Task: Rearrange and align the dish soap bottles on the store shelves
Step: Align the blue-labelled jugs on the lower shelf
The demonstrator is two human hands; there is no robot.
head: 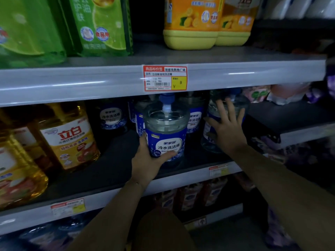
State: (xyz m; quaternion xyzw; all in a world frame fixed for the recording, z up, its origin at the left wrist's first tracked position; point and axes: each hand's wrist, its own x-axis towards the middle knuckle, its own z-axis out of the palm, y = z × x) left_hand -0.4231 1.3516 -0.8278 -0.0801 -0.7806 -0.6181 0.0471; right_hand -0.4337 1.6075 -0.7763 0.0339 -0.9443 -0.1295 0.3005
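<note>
The green bottles (97, 24) at eleven o'clock and orange bottles (192, 22) at one are cropped by the top edge. The right hand (228, 129) covers much of a blurred bottle (208, 146) at three, perhaps blue-labelled.

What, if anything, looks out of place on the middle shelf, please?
The front bottle gripped by the left hand stands near the shelf edge; other blue-label bottles sit far back, unaligned. Nothing looks spilled.

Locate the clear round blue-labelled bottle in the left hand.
Head view, centre: the bottle stands at the middle shelf front, below the red-and-yellow price tag, left of the right hand.
</note>
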